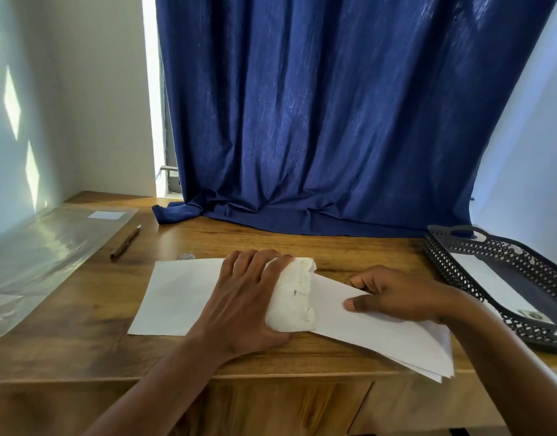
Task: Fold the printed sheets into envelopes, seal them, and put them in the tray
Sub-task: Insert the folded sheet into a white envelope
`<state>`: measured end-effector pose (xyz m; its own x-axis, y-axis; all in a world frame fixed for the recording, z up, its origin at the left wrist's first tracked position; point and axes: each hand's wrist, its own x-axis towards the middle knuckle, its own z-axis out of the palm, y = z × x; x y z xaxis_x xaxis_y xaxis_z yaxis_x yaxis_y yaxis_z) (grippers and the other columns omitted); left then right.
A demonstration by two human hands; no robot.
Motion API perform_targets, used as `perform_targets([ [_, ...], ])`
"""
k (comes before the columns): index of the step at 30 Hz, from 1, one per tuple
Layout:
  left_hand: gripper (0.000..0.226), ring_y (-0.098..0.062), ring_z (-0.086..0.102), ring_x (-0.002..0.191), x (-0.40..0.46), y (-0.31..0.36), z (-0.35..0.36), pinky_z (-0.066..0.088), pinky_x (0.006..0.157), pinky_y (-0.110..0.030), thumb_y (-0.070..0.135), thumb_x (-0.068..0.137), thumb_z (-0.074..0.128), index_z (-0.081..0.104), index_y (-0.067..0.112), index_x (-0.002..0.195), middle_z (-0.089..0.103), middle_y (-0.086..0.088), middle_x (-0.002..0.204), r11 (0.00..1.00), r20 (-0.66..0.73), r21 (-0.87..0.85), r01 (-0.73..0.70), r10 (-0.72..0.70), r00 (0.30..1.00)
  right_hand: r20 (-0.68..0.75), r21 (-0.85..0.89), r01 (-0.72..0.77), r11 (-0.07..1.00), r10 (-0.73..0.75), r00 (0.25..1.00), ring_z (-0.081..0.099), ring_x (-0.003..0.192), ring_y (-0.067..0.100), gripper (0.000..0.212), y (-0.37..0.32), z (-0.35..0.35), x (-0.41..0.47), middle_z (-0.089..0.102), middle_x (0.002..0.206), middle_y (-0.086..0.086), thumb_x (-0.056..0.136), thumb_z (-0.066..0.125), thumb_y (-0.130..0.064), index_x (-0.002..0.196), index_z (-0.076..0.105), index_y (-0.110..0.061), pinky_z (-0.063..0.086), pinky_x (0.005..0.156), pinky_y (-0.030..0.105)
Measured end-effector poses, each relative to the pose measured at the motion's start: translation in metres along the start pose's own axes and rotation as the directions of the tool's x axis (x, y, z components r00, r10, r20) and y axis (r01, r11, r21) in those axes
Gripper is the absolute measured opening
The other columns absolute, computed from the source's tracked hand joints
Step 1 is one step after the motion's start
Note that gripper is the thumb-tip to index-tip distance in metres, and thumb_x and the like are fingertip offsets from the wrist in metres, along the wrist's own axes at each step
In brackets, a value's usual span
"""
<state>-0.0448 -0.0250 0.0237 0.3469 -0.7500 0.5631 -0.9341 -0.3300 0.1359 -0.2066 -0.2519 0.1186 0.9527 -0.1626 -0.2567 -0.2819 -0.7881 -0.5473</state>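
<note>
On the wooden surface point(271, 247) a white sheet point(179, 297) lies flat, left of centre. The left hand point(249, 297) rests over its right part, fingers point(242, 265) curled together around a crumpled white wad point(294, 297), thumb under the wad's near end. Whether the wad is tissue or cloth cannot be told.

To the right, a folded stack of white paper point(381, 328) lies slanted, its near right corner past the surface's near edge. The right hand point(397, 297) presses down on it, fingers bent and close together, thumb laid flat on the top sheet pointing left, toward the wad. The wad touches the left end of this stack.

At the far right a dark perforated tray point(491, 256) sits on the surface, with white paper point(491, 278) lying inside it.

On the left, a brown pen point(126, 242) lies beside a clear plastic sleeve point(44, 256). A small crumpled scrap point(186, 257) sits just beyond the sheet. A blue curtain point(334, 121) hangs at the far side, its hem pooled on the surface
</note>
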Motion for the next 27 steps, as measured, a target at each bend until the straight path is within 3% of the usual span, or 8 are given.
perform_targets([
  [4, 0.112, -0.016, 0.035, 0.134, 0.0, -0.001, 0.002, 0.028, 0.12, -0.047, 0.084, 0.062, 0.066, 0.028, 0.033, 0.153, 0.036, 0.007, 0.15, 1.0, 0.006, -0.003, -0.015, 0.015, 1.0, -0.027, -0.046, 0.019, 0.999, -0.02, 0.999, 0.073, 0.087, 0.013, 0.02, -0.018, 0.001, 0.021, 0.077, 0.099, -0.005, 0.092, 0.072, -0.042, 0.104, 0.075, -0.026, 0.056, 0.076, 0.032],
  [8, 0.112, -0.018, 0.037, 0.132, 0.0, -0.002, 0.004, 0.029, 0.118, -0.045, 0.086, 0.062, 0.065, 0.03, 0.031, 0.153, 0.038, 0.006, 0.149, 1.0, -0.003, 0.023, -0.017, 0.017, 1.0, -0.254, -0.171, -0.002, 0.985, -0.042, 0.966, 0.06, 0.077, 0.01, 0.038, -0.032, 0.015, 0.047, 0.068, 0.087, -0.009, 0.072, 0.084, -0.055, 0.093, 0.067, -0.029, 0.047, 0.066, 0.029],
  [14, 0.114, -0.02, 0.04, 0.13, 0.0, -0.003, 0.004, 0.031, 0.115, -0.045, 0.089, 0.063, 0.061, 0.031, 0.026, 0.154, 0.04, 0.003, 0.147, 0.999, -0.023, 0.036, 0.014, -0.014, 1.0, -0.519, -0.255, -0.066, 0.965, -0.079, 0.851, 0.057, 0.073, 0.002, 0.059, -0.029, 0.042, 0.062, 0.062, 0.081, -0.017, 0.051, 0.057, -0.083, 0.089, 0.05, -0.039, 0.051, 0.06, 0.028],
  [18, 0.114, -0.02, 0.038, 0.132, -0.001, -0.003, 0.004, 0.03, 0.116, -0.045, 0.09, 0.064, 0.061, 0.029, 0.027, 0.154, 0.038, 0.004, 0.148, 0.999, -0.015, 0.027, 0.035, -0.034, 0.999, -0.594, -0.072, -0.061, 0.996, 0.006, 0.804, 0.057, 0.093, -0.004, 0.071, -0.013, 0.038, 0.047, 0.058, 0.103, -0.026, 0.055, 0.063, -0.091, 0.11, 0.05, -0.048, 0.052, 0.077, 0.028],
  [21, 0.114, -0.018, 0.036, 0.134, -0.001, -0.004, 0.005, 0.027, 0.12, -0.044, 0.09, 0.064, 0.06, 0.025, 0.03, 0.155, 0.035, 0.005, 0.15, 0.998, -0.01, 0.013, 0.062, -0.062, 0.998, -0.602, 0.14, -0.042, 0.989, 0.119, 0.789, 0.057, 0.102, 0.0, 0.086, 0.008, 0.033, 0.023, 0.061, 0.114, -0.018, 0.058, 0.063, -0.088, 0.127, 0.055, -0.039, 0.048, 0.078, 0.024],
  [23, 0.115, -0.018, 0.034, 0.135, -0.001, -0.005, 0.005, 0.025, 0.121, -0.045, 0.089, 0.064, 0.061, 0.023, 0.031, 0.155, 0.034, 0.006, 0.152, 0.997, -0.006, 0.011, 0.075, -0.075, 0.997, -0.549, 0.305, -0.02, 0.952, 0.192, 0.814, 0.063, 0.094, 0.005, 0.072, 0.023, 0.035, 0.007, 0.068, 0.105, -0.011, 0.064, 0.064, -0.079, 0.12, 0.065, -0.034, 0.049, 0.075, 0.026],
  [25, 0.114, -0.019, 0.034, 0.134, -0.001, -0.005, 0.005, 0.026, 0.12, -0.045, 0.088, 0.063, 0.062, 0.024, 0.031, 0.155, 0.034, 0.006, 0.151, 0.997, -0.012, 0.005, 0.078, -0.078, 0.997, -0.438, 0.468, -0.006, 0.884, 0.238, 0.867, 0.068, 0.076, 0.01, 0.047, 0.034, 0.041, -0.004, 0.072, 0.082, -0.003, 0.072, 0.068, -0.07, 0.097, 0.074, -0.03, 0.053, 0.075, 0.034],
  [27, 0.114, -0.018, 0.034, 0.134, 0.0, -0.005, 0.005, 0.026, 0.119, -0.044, 0.086, 0.063, 0.063, 0.025, 0.03, 0.154, 0.034, 0.006, 0.15, 0.997, -0.018, -0.006, 0.077, -0.077, 0.997, -0.373, 0.519, -0.017, 0.854, 0.244, 0.895, 0.067, 0.07, 0.017, 0.045, 0.042, 0.045, -0.009, 0.074, 0.075, 0.009, 0.079, 0.07, -0.059, 0.091, 0.076, -0.016, 0.052, 0.082, 0.042],
])
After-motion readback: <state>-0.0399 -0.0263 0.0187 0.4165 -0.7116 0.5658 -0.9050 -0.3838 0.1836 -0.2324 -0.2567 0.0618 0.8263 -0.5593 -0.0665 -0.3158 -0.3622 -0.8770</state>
